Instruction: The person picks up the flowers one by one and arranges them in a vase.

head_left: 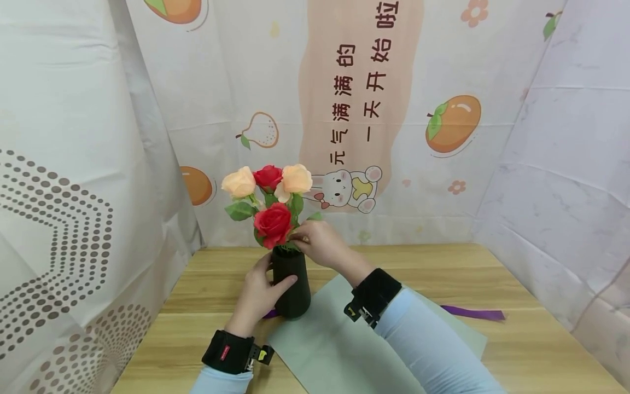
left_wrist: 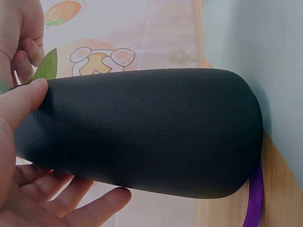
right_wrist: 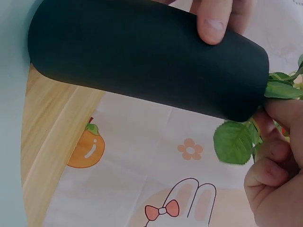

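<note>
A black vase (head_left: 291, 284) stands upright at the left edge of a pale green paper sheet (head_left: 354, 339). My left hand (head_left: 258, 290) grips the vase's upper body, thumb on the near side and the other fingers round the left. From its mouth rise red roses (head_left: 273, 224) and peach roses (head_left: 239, 182) with green leaves (right_wrist: 233, 142). At the rim, my right hand (head_left: 322, 243) pinches among the stems below the front red rose, its fingers curled. In the right wrist view, the thumb and fingertips meet beside the leaves; the pinched stem is mostly hidden.
Purple ribbon (head_left: 472, 313) lies at the paper's right side, and more purple ribbon (left_wrist: 255, 196) shows by the vase base. A wooden table (head_left: 197, 306) carries everything. Printed cloth (head_left: 394, 219) hangs behind, with pale curtains at both sides.
</note>
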`<state>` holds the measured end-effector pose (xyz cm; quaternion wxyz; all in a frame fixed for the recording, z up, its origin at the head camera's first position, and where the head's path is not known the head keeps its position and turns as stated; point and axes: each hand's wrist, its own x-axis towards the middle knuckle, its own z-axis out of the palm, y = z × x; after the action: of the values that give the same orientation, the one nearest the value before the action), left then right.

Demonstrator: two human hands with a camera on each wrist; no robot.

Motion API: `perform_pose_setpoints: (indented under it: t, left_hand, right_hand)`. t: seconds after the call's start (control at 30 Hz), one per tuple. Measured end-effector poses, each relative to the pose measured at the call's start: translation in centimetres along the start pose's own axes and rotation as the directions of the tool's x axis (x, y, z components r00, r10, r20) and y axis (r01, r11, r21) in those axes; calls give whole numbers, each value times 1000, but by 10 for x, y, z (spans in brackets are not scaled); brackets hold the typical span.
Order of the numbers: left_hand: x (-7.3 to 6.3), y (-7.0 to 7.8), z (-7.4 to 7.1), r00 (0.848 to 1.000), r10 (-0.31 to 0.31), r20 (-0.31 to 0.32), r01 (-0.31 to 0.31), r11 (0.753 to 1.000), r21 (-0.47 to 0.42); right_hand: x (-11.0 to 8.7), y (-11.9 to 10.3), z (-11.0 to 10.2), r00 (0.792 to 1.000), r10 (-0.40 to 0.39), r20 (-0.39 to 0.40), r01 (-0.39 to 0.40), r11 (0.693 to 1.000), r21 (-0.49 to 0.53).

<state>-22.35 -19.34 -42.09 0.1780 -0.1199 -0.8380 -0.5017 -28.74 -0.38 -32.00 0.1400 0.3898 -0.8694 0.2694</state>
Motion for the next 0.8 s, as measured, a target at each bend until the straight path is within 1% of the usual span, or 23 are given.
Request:
perform_pose_setpoints:
  t: [0.17,0.33,0.4,0.5,0.6,0.7,0.8]
  left_hand:
    - [0,0,0,1000,-17,4,17,1000,11]
    - [-1,1,0,1000,-13,-1,13,1000,14]
    - [-1,1,-1,1000,-9,-1,9,1000,14]
    - [-1,2,-1,1000,-6,4,6,1000,17]
    - [-1,2,-1,1000,-4,8,4,1000,11]
    - [-1,2,-1,1000,-10,10,10,1000,2]
    - [-1,3,-2,1000,-20,10,20,1000,0]
  right_hand:
    - [-1,0,4,999,-33,-25,32,999,-43]
    - [-1,0,3,999,-13,-44,10,999,-51]
    - [-2,0,2,999,-10,-37,8,998,-59]
    - [-2,0,2,999,-47,-19,45,996,-81]
    - [-3,1,1,998,-67,-14,66,993,-101]
    - [-3,1,0,998,-51,-24,48,993,-107]
    - [-4,2,0,1000,-26,-14,24,994,-107]
